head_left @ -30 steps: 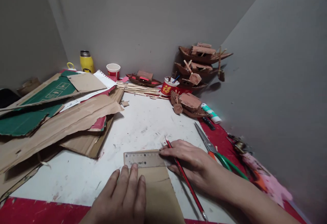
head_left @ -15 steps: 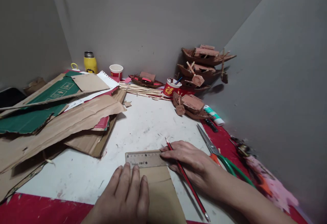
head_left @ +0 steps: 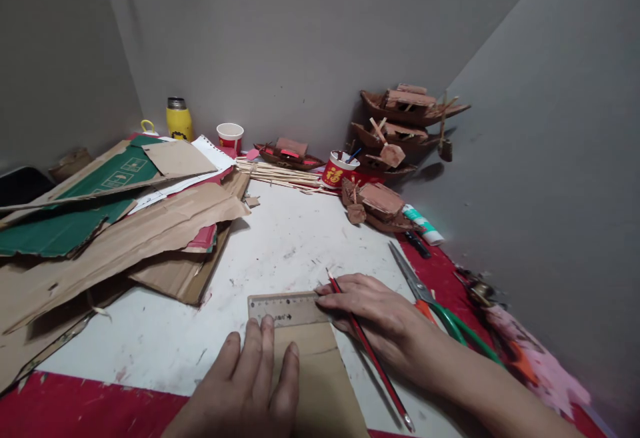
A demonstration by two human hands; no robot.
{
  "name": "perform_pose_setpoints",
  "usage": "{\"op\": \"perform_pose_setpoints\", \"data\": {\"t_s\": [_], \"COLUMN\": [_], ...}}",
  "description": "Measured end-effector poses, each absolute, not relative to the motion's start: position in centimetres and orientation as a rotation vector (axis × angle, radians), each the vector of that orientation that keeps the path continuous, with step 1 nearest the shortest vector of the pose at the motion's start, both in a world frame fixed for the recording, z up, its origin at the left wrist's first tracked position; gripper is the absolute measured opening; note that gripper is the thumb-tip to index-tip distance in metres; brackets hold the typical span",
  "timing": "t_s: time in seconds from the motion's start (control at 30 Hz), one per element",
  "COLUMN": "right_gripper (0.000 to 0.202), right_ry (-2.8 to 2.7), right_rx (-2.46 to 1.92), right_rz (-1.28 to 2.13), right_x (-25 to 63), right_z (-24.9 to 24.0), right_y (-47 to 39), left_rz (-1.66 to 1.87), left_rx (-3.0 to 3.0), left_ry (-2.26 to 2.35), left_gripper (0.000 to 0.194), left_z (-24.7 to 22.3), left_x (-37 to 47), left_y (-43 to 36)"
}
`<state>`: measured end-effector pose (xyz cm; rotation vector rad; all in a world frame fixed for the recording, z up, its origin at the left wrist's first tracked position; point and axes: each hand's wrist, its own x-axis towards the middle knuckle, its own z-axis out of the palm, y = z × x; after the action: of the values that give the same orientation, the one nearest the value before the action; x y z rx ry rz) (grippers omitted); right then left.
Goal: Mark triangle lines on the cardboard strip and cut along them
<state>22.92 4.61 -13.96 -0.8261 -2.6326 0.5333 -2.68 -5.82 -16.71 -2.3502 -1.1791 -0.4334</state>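
fingers of the left hand (head_left: 240, 395) sit spread wider than a second ago, the rightmost apart from its neighbours, while the ruler (head_left: 293, 311) barely shifts; the hold seems to be steadying it, not sliding it. left of the ruler sprawls a cardboard pile (head_left: 130, 251), its green face printed with pale boxed symbols. the cardboard piece (head_left: 325, 385) runs from under the ruler toward the person. the left hand is open, palm down, gripping nothing, touching the ruler's near edge. the right hand (head_left: 385, 318) is partly closed at the ruler's right end. scissors (head_left: 417, 286) lie right of the ruler. the red pencil (head_left: 367, 345) is tucked between right-hand fingers. beyond the ruler, a red cup (head_left: 332, 175) bears a gold "福".
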Motion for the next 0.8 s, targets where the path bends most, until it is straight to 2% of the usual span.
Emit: {"op": "perform_pose_setpoints", "data": {"t_s": [0.33, 0.8], "right_gripper": [0.036, 0.038], "right_ry": [-2.634, -2.665], "right_rx": [-0.823, -0.815], "right_rz": [0.482, 0.520], "right_x": [22.93, 22.87], "right_z": [-14.04, -13.85], "right_y": [4.72, 4.63], "left_rz": [-0.413, -0.389], "left_rx": [-2.345, -2.335], "left_ry": [-1.039, -1.086], "left_gripper": [0.026, 0.025], "left_z": [-16.85, -16.37], "left_x": [-3.00, -2.81], "left_y": [-5.24, -5.20]}}
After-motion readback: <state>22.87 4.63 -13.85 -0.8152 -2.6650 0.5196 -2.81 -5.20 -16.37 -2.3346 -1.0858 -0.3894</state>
